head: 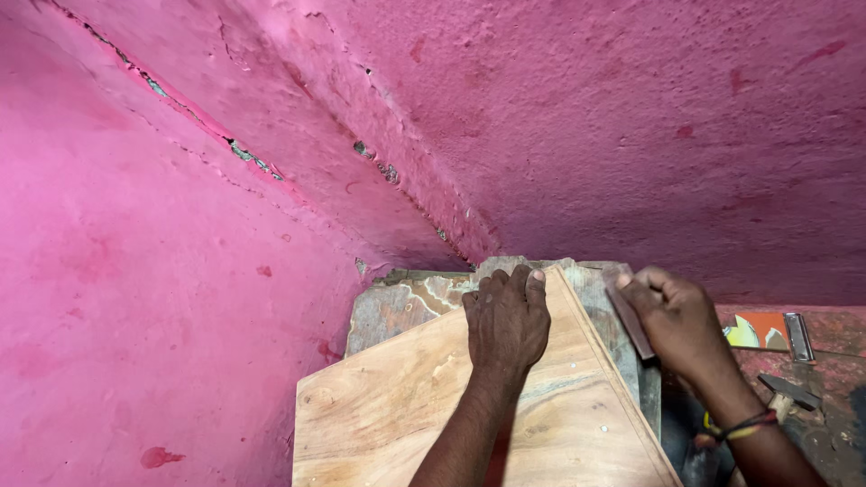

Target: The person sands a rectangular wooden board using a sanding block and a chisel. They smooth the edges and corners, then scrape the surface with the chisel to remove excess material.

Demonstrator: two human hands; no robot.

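Both arms bare, no sleeves; the left hand (507, 320) wears nothing, the right hand (678, 323) has yellow and dark wrist threads (740, 427).

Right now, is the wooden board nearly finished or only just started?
Somewhere in the middle, I think. The wooden board already has its slanted edge cut and small nails set along it. The left hand presses it flat while the right hand rubs a small flat block along that edge. The hammer lies unused.

The left hand (507, 317) lies on the wooden board (433, 406); the right hand (677, 320) is beside its right edge.
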